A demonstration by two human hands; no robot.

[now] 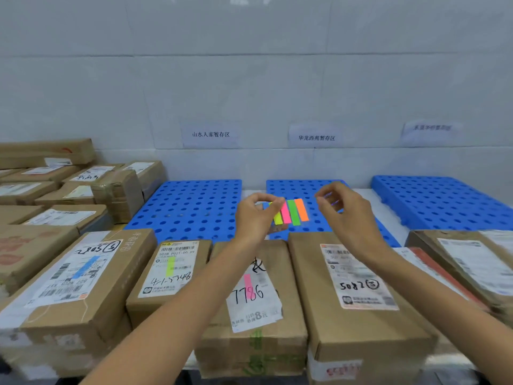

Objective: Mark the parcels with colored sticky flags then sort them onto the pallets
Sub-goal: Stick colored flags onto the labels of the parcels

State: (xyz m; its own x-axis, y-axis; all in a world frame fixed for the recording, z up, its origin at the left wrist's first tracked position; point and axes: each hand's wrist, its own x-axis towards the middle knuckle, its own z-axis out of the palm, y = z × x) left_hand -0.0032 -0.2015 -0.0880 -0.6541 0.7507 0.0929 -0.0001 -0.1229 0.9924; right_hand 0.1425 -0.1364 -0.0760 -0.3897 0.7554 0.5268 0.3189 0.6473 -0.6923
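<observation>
While raised above the near row of parcels, pinches the sticky flag pad [290,213] in the left hand [256,215], thumb and fingers closed on its left edge, with yellow, pink, green and orange strips showing in front of the middle pallet [305,187]. Holds the right hand [344,209] just right of the pad, fingers curled, thumb and forefinger tips nearly meeting. Cannot tell whether a flag is pinched there: only a bluish streak against blue plastic.

Lined up along the far wall: left pallet [191,204], middle one, right pallet [444,201]. Lying in the near row, off the pallets: parcel with a blue flag [83,273], parcel with a yellow flag [169,270], parcel with a pink flag [249,287], parcel marked 5082 [361,287]. Piled at far left: stacked parcels [55,184].

Hidden under the left fingers: the pad's left part. Too blurred to read: the right wall sign [431,128]. Cut off by the right edge: blurred parcels [472,262].
</observation>
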